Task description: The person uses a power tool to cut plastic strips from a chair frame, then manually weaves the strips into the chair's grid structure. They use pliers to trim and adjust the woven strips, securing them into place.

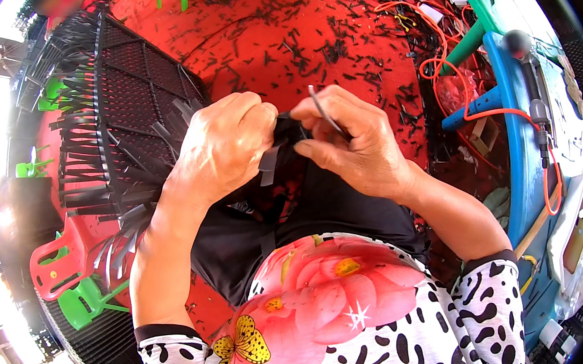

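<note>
- Basically both hands meet mid-frame over the lap, w/ black strips (275, 153) between them.
- Left hand (222, 147) clenched on the strips' left side, knuckles up.
- Right hand (356, 148) pinches strips from the right; thin dark rod (323, 109), maybe a tool, sticks up thru fingers.
- Black woven panel (124, 102) just left of hands.

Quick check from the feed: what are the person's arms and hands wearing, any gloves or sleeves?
No gloves: both the left hand and the right hand are bare, with no rings or wristbands visible. The forearms are bare too. The sleeves end short of the forearms, white fabric with black blotchy spots and a black cuff band on each. The same top shows a large pink flower print and a yellow butterfly.
</note>
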The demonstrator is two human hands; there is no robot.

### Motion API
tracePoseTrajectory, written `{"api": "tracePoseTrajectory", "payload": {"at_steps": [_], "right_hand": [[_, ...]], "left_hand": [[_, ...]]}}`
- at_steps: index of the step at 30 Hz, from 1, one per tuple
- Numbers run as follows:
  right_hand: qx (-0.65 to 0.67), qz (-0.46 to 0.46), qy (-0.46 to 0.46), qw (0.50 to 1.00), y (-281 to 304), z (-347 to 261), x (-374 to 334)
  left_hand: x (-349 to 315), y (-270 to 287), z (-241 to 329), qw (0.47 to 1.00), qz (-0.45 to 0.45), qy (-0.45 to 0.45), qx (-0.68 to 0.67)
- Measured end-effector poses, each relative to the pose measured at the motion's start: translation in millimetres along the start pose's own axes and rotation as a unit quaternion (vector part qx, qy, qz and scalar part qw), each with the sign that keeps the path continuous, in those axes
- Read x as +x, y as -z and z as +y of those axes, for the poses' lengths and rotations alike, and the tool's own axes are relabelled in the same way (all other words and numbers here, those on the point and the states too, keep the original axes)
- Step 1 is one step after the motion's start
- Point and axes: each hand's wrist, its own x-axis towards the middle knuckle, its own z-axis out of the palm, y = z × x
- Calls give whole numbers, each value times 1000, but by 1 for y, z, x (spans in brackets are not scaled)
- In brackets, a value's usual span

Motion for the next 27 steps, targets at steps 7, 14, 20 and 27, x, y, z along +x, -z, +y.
{"api": "tracePoseTrajectory", "payload": {"at_steps": [7, 14, 20, 27], "right_hand": [[162, -21, -20, 986, -12, -8, 12], [314, 8, -301, 900, -9, -7, -1], [362, 21, -331, 871, -11, -10, 0], [309, -37, -401, 861, -2, -16, 5]], "left_hand": [[-4, -2, -1, 999, 37, -12, -11], [-8, -6, -2, 998, 61, -14, 18], [-8, -5, -1, 998, 67, 2, -3], [-8, -4, -1, 998, 68, -3, -6]]}}
